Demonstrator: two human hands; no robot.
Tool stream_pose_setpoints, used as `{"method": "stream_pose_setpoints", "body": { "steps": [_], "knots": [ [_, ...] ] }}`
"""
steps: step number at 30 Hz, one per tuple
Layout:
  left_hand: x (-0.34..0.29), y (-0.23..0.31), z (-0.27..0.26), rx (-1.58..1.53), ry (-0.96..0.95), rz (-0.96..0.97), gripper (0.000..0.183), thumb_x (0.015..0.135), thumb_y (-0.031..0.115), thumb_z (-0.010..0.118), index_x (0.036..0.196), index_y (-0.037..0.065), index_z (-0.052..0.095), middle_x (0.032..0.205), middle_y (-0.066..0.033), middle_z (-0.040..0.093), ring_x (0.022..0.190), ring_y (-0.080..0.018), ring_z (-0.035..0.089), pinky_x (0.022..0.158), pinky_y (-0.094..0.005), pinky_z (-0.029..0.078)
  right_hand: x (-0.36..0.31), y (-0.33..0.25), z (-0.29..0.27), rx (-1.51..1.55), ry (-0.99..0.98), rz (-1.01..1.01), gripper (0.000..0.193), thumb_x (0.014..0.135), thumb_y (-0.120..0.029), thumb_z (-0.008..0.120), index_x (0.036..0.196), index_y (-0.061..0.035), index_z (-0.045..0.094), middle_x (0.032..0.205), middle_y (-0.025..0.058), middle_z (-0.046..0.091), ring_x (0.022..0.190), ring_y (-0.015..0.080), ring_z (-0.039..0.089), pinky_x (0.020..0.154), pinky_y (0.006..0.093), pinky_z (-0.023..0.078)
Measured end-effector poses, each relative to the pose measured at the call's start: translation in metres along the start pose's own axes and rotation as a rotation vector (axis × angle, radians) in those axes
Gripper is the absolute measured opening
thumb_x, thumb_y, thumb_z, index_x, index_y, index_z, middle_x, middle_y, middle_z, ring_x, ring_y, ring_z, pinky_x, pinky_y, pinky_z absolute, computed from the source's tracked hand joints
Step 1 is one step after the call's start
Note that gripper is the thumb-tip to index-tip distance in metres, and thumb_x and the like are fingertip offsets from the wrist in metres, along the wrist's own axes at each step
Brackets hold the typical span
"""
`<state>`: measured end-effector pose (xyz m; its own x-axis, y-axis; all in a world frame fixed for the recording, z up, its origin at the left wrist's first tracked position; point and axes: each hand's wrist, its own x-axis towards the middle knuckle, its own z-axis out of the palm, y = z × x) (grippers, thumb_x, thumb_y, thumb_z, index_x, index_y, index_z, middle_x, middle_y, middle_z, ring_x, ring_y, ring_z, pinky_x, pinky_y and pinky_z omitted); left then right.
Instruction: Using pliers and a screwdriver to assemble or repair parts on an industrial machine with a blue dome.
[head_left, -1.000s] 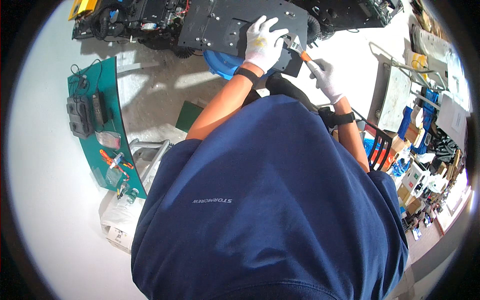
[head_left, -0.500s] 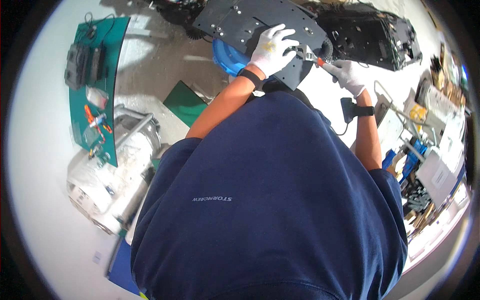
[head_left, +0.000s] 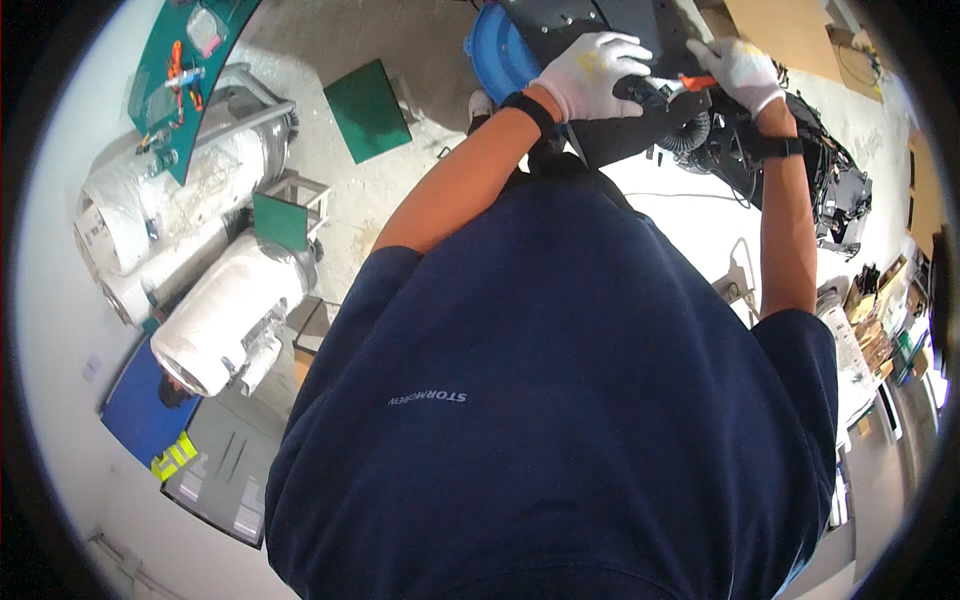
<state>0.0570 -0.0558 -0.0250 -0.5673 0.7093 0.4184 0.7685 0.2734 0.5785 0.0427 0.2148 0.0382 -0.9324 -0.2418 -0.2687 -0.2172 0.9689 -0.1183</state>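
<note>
Both my hands wear white gloves and work at a black panel [head_left: 560, 25] with several small fittings on it. My left hand [head_left: 595, 78] rests at the panel with fingers and thumb spread apart, beside the metal head of an adjustable wrench. My right hand [head_left: 745, 75] holds that adjustable wrench by its orange handle [head_left: 697, 83]; one finger reaches forward, and part of the grip is hidden. The wrench jaws are too small and dark to tell what they touch. A black ribbed hose [head_left: 690, 135] curls just below the wrench.
A blue round plastic thing [head_left: 500, 55] sits left of the panel. Black machine parts [head_left: 840, 190] stand at right. A green board [head_left: 368, 110] lies on the floor. Wrapped white cylinders [head_left: 225, 310] stand at left, near a green table [head_left: 185, 130] with orange-handled tools.
The whole view has shifted and turned. My left hand stays at the panel near the wrench head. My right hand, still on the adjustable wrench, has swung farther forward, turning the handle.
</note>
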Motion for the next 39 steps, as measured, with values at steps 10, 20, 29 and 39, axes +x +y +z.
{"method": "stream_pose_setpoints", "body": {
  "steps": [10, 20, 29, 39],
  "knots": [
    [0.001, 0.005, 0.001, 0.031, -0.085, -0.037, 0.055, 0.071, 0.041, 0.076, 0.118, 0.014, 0.065, 0.130, -0.0037, 0.058, 0.127, -0.0246, 0.048, 0.107, -0.0401, 0.037, -0.054, 0.017, -0.011, 0.080, 0.234, 0.275, 0.052, 0.091, -0.057, 0.053, 0.084, -0.0089, 0.072, 0.072, 0.0175, 0.066, 0.071, 0.0364, 0.065, 0.067, 0.0423, 0.051],
    [0.007, 0.008, -0.002, 0.057, -0.203, 0.023, 0.048, 0.070, 0.036, 0.078, 0.114, 0.019, 0.068, 0.131, -0.0028, 0.055, 0.129, -0.0273, 0.043, 0.107, -0.0447, 0.034, -0.165, -0.086, 0.040, 0.676, 0.219, 0.878, 0.051, 0.078, -0.051, 0.076, 0.068, -0.0019, 0.066, 0.055, 0.0086, 0.060, 0.051, 0.0138, 0.056, 0.050, 0.0303, 0.045],
    [0.008, -0.001, 0.001, 0.016, -0.274, 0.060, 0.030, 0.077, 0.031, 0.075, 0.106, 0.024, 0.073, 0.135, -0.0051, 0.052, 0.132, -0.0310, 0.039, 0.108, -0.0467, 0.030, -0.170, -0.153, 0.067, 1.034, 0.247, 0.906, 0.045, 0.093, -0.042, 0.062, 0.079, 0.0002, 0.068, 0.054, 0.0051, 0.060, 0.046, 0.0109, 0.056, 0.047, 0.0290, 0.044],
    [0.006, -0.011, -0.001, -0.059, -0.250, 0.122, 0.027, 0.079, 0.022, 0.069, 0.105, 0.024, 0.073, 0.133, -0.0074, 0.053, 0.131, -0.0321, 0.039, 0.108, -0.0471, 0.031, -0.134, -0.199, 0.057, 1.417, 0.147, 0.980, 0.044, 0.096, -0.040, 0.054, 0.082, -0.0006, 0.067, 0.058, 0.0074, 0.060, 0.042, 0.0123, 0.056, 0.037, 0.0261, 0.044]
  ]
}}
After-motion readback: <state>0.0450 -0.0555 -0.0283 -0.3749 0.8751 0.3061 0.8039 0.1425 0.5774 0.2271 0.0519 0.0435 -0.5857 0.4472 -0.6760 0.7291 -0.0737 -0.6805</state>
